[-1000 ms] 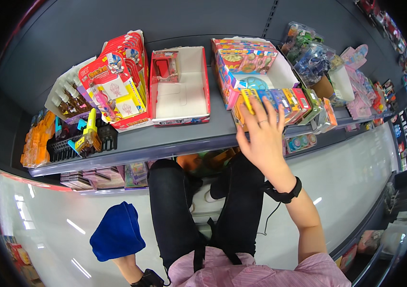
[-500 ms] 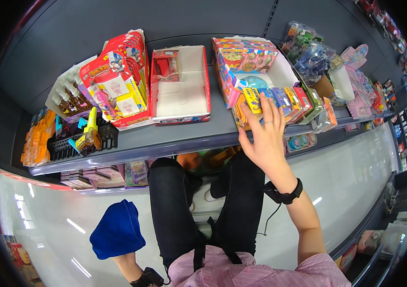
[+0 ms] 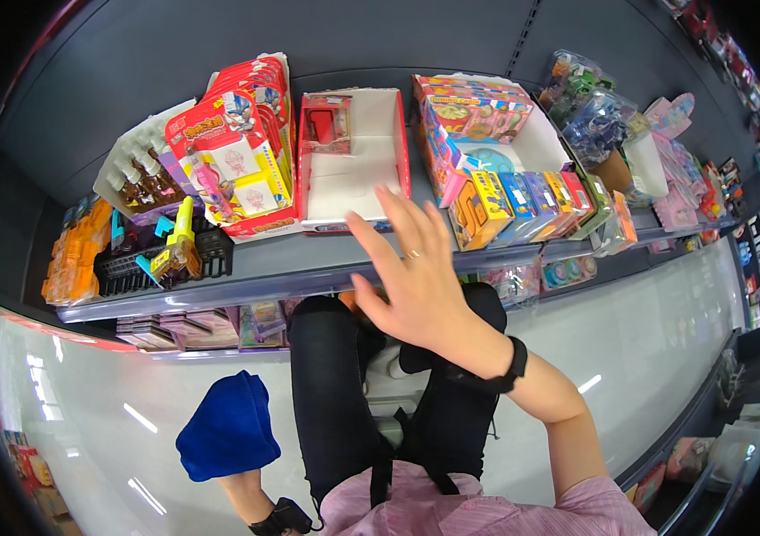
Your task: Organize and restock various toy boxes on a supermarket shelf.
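Note:
My right hand (image 3: 420, 290) hovers over the shelf's front edge with its fingers spread and nothing in it. Just beyond its fingertips stands a white open carton (image 3: 353, 192) with red edges, holding one small red package (image 3: 327, 125) at its back. To the right is a row of small colourful boxes (image 3: 523, 210), the yellow one at its left end, in front of a display box of toy sets (image 3: 478, 116). Down at the lower left, a blue cloth (image 3: 230, 429) drapes over my left hand and hides its fingers; only the wrist (image 3: 246, 496) shows.
The grey shelf (image 3: 277, 268) crosses in front of me. At left stand red carded toys (image 3: 237, 152), brown spray bottles (image 3: 143, 179), a black basket (image 3: 215, 255) and orange packages (image 3: 76, 255). Clear-packed toys (image 3: 590, 125) are at right. My knees (image 3: 331, 357) reach the shelf's front.
My right hand has left the row of small boxes and moved left and nearer to me, toward the white carton. The cloth-covered left hand stays low at the left.

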Demonstrator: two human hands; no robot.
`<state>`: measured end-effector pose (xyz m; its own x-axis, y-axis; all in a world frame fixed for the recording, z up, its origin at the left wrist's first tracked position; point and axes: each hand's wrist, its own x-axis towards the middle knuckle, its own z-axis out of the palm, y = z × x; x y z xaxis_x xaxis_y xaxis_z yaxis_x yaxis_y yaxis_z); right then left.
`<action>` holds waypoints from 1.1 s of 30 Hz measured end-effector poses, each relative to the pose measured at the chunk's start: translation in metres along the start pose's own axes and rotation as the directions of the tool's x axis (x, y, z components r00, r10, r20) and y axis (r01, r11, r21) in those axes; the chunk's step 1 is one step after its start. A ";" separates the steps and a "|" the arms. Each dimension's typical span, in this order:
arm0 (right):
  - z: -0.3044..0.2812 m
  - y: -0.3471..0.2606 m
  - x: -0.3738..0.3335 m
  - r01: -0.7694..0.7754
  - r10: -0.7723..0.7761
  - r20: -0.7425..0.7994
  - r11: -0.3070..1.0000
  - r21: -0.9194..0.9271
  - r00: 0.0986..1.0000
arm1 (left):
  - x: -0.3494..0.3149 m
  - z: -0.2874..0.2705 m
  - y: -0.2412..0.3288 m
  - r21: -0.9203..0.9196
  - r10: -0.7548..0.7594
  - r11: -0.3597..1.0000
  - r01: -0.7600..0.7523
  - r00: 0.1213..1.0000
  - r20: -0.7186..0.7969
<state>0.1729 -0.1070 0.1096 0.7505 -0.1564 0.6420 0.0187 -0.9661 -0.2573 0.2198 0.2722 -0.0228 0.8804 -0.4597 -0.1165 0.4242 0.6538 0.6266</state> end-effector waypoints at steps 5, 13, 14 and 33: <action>0.067 0.037 0.097 -0.064 0.032 -0.203 0.986 -0.153 0.979 | -0.004 0.000 0.004 -0.013 0.023 1.000 -0.023 0.999 -0.034; 0.129 0.101 0.151 -0.218 0.164 -0.192 0.928 -0.304 0.968 | -0.006 -0.008 0.008 -0.063 0.079 0.995 -0.083 0.996 -0.050; 0.127 0.096 0.152 -0.227 0.176 -0.188 0.926 -0.301 0.966 | -0.006 -0.009 0.010 -0.052 0.088 0.994 -0.093 0.992 -0.085; -0.095 0.086 0.023 -0.442 0.574 -0.316 0.802 0.401 0.755 | 0.002 -0.003 0.006 -0.062 0.052 0.997 -0.054 0.998 -0.032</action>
<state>0.1288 -0.2131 0.1712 0.3688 -0.7379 0.5653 -0.0516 -0.6235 -0.7802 0.2245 0.2772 -0.0217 0.9078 -0.4053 -0.1081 0.3882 0.7139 0.5829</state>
